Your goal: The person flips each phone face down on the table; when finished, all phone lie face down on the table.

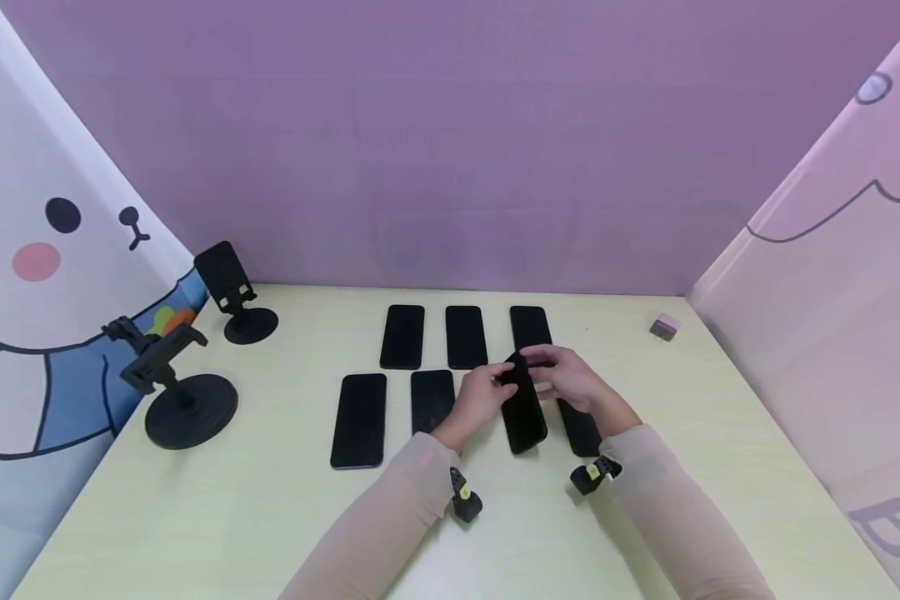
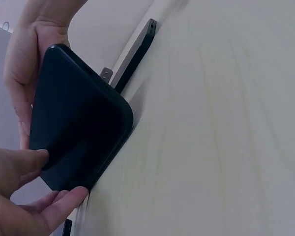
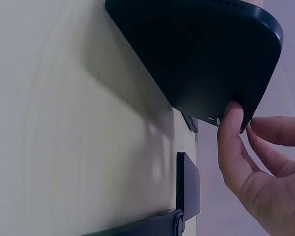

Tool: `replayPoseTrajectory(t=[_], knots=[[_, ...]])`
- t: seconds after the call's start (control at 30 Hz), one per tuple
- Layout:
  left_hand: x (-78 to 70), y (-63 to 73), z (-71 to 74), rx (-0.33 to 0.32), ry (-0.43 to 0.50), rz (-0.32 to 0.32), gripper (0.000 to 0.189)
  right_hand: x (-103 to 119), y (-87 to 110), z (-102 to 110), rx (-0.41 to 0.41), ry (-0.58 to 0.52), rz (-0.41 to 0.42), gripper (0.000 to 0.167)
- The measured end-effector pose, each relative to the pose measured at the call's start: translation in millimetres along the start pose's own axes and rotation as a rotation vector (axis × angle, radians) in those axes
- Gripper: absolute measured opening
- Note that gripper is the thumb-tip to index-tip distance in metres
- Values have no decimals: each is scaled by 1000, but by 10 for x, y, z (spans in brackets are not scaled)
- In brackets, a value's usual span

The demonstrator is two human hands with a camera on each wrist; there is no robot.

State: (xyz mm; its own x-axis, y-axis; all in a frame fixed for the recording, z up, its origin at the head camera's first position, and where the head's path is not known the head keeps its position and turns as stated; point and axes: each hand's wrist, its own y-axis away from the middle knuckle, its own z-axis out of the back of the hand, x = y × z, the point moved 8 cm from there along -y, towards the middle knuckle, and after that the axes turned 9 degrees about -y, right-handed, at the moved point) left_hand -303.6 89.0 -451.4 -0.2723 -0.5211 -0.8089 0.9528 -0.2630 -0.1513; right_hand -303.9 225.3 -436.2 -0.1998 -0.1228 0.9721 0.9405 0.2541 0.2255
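Observation:
Both hands hold a black smartphone (image 1: pixel 523 412), tilted, over the table. My left hand (image 1: pixel 482 402) pinches it near its upper left edge. In the left wrist view, that hand's thumb and fingers (image 2: pixel 69 201) grip one end. My right hand (image 1: pixel 570 379) is at the upper right edge; in the right wrist view its thumb (image 3: pixel 231 123) lies on the phone's dark face, other fingers behind the edge. Close by lie a phone (image 1: pixel 579 432) under the right wrist, another (image 1: pixel 529 325) behind the hands, and one (image 1: pixel 431 398) beside the left hand, which partly hides it.
More dark phones lie at the back, one (image 1: pixel 402 337) left of another (image 1: pixel 466 337), and one (image 1: pixel 358 421) at the front left. Two black phone stands, one upright (image 1: pixel 223 271) and one (image 1: pixel 191 410) nearer, are at the left. A small pink-grey block (image 1: pixel 665 326) sits back right.

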Motion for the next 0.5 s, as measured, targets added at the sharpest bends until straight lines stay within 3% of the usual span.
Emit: replayPoseTrajectory(t=[0.27, 0.5], knots=[[5, 23, 3, -55, 297, 78, 33, 16, -23, -35, -4, -42, 17, 42], [42, 27, -15, -80, 494, 167, 34, 28, -28, -65, -2, -78, 28, 43]])
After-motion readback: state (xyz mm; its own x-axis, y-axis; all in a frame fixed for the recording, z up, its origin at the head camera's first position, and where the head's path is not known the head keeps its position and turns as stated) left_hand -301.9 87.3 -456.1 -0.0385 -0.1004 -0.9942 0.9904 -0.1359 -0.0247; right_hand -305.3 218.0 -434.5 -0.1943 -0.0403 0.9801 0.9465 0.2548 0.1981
